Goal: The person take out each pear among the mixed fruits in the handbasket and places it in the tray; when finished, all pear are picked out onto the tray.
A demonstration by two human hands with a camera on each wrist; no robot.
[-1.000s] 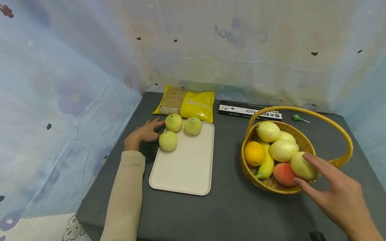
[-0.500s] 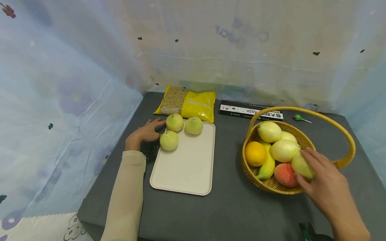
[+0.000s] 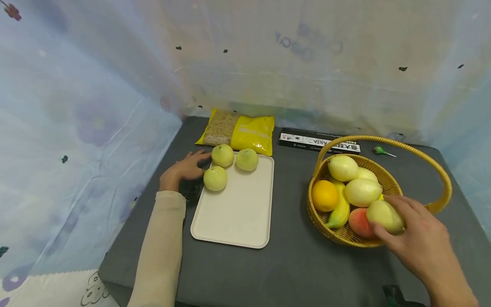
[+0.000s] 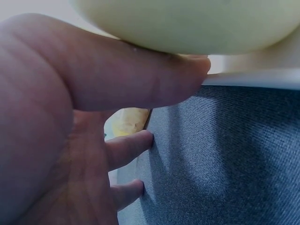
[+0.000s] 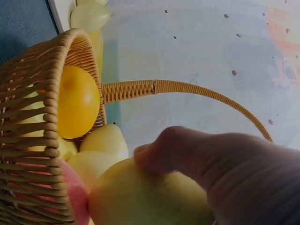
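In the head view my right hand grips a pale green round fruit at the right side of the wicker basket. The right wrist view shows my thumb pressed on top of this fruit, beside the basket's rim. A peach lies against its left side. My left hand rests at the left edge of the white tray, fingers extended. In the left wrist view its thumb lies along the underside of a fruit, and two fingertips touch the dark tablecloth. Three pale green round fruits sit on the tray.
An orange, a banana and several pale yellow oval fruits fill the basket, whose handle arches overhead. Behind lie a yellow pasta bag, a black box and a small green-headed item.
My right hand has moved inward over the basket and closed around the pale green fruit, which has turned and shifted slightly. The left hand stays at the tray's edge.
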